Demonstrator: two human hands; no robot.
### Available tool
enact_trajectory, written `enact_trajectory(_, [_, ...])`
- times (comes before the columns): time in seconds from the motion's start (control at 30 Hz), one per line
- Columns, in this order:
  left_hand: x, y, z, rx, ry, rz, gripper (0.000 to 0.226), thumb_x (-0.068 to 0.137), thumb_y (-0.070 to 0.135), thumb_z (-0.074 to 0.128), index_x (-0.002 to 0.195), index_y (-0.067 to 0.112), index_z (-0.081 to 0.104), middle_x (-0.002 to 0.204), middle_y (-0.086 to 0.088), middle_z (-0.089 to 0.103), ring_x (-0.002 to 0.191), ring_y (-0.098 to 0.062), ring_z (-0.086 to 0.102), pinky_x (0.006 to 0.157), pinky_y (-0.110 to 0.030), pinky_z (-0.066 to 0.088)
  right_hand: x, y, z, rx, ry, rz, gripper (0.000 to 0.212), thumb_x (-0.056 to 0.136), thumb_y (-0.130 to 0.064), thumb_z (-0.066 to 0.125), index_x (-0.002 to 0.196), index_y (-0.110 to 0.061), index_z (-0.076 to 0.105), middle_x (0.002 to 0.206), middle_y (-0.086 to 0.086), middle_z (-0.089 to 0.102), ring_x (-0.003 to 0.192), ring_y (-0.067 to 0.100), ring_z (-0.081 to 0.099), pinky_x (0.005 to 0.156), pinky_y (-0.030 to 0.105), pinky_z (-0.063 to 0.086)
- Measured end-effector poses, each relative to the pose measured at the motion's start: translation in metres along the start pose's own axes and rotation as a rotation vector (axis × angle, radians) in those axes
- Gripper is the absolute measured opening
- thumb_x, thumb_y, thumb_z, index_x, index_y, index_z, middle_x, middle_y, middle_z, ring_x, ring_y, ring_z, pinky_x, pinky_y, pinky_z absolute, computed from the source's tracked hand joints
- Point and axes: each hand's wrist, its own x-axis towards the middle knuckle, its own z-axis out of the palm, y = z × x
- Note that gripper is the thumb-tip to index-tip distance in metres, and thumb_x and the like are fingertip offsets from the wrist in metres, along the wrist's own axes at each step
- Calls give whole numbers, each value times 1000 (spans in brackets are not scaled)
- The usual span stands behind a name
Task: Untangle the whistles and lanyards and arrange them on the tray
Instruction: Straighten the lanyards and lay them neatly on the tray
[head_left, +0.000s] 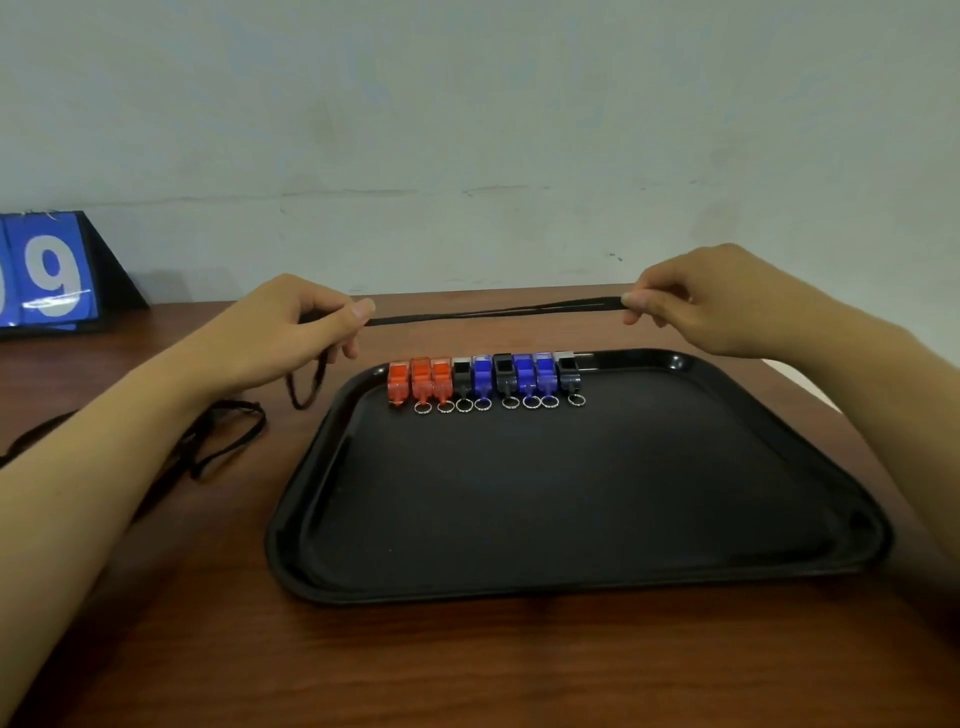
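Note:
A black tray (571, 582) lies on the wooden table. Along its far edge stands a row of several whistles (483, 379), orange, black and blue, most with a small metal ring toward me. Above the tray's far edge a black lanyard (493, 312) is stretched level between my hands. My left hand (291, 332) pinches its left end, and a loop of cord hangs below that hand. My right hand (696, 301) pinches the right end between thumb and fingers. More black lanyards (223, 441) lie tangled on the table left of the tray, partly hidden by my left forearm.
A blue flip scoreboard (52, 275) showing a 9 stands at the back left against the wall. The wooden table (467, 665) extends in front of the tray. The table's right edge runs close past the tray.

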Motion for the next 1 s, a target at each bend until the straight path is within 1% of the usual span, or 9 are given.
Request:
enact_trajectory(0.13, [-1, -2, 1, 19, -16, -16, 51, 100, 48, 49, 66, 17, 69, 70, -3, 71, 67, -17, 67, 75, -35, 52, 1, 10, 5, -2, -25, 40, 16, 98, -44, 57, 90, -31, 62, 75, -14, 67, 74, 1, 60, 64, 22, 42])
enact_trajectory(0.23, [-2, 0, 3, 17, -2, -29, 50, 102, 42, 48, 67, 13, 68, 71, 0, 73, 57, -3, 62, 68, -27, 45, 1, 17, 6, -67, -56, 83, 18, 99, -44, 55, 92, -28, 59, 77, -16, 59, 73, -2, 52, 63, 26, 39])
enact_trajectory(0.37, [2, -4, 2, -11, -20, -67, 52, 103, 43, 46, 70, 8, 65, 68, -3, 72, 51, -6, 62, 63, -27, 47, 5, 23, 2, -126, -80, 154, 20, 101, -42, 52, 97, -23, 60, 80, -12, 57, 72, 4, 51, 67, 30, 39])
enact_trajectory(0.5, [0, -6, -4, -25, -83, -77, 52, 100, 48, 48, 68, 10, 64, 69, -6, 71, 61, -18, 69, 73, -32, 53, -1, 25, -2, -145, -139, 192, 18, 99, -41, 57, 101, -24, 61, 92, -7, 58, 87, 16, 54, 77, 31, 41])
enact_trajectory(0.57, [-2, -2, -7, -42, -92, -91, 52, 100, 45, 51, 66, 7, 61, 64, -5, 69, 59, -18, 67, 66, -24, 50, -4, 24, -6, -111, -156, 188, 14, 97, -36, 60, 103, -24, 62, 88, -12, 58, 82, 11, 55, 73, 29, 40])
enact_trajectory(0.67, [-5, 5, -9, -44, -154, -125, 52, 100, 37, 54, 62, 3, 56, 54, -2, 61, 49, -11, 57, 46, -9, 41, -8, 21, -8, -33, -159, 207, 9, 92, -28, 62, 100, -26, 60, 81, -14, 60, 76, 4, 54, 64, 26, 38])
enact_trajectory(0.8, [-6, 0, -9, -19, -294, -158, 53, 98, 42, 57, 59, 7, 55, 49, -2, 57, 43, -8, 50, 57, -12, 46, -9, 19, -8, -56, -222, 272, 12, 89, -31, 65, 98, -27, 60, 89, -13, 60, 90, 15, 57, 76, 32, 42])
enact_trajectory(0.9, [-2, -8, -8, 18, -363, -172, 52, 98, 45, 57, 58, 11, 57, 51, -3, 58, 46, -12, 52, 72, -25, 52, -10, 18, -11, -122, -318, 301, 18, 90, -36, 66, 102, -23, 62, 89, -14, 59, 89, 14, 57, 76, 31, 41])
enact_trajectory(1.0, [-1, -9, -9, 26, -367, -177, 47, 98, 40, 60, 58, 16, 61, 55, 0, 61, 51, -14, 57, 62, -22, 51, -11, 16, -13, -162, -354, 323, 18, 91, -35, 64, 101, -20, 63, 91, -7, 63, 93, 18, 60, 77, 31, 44])
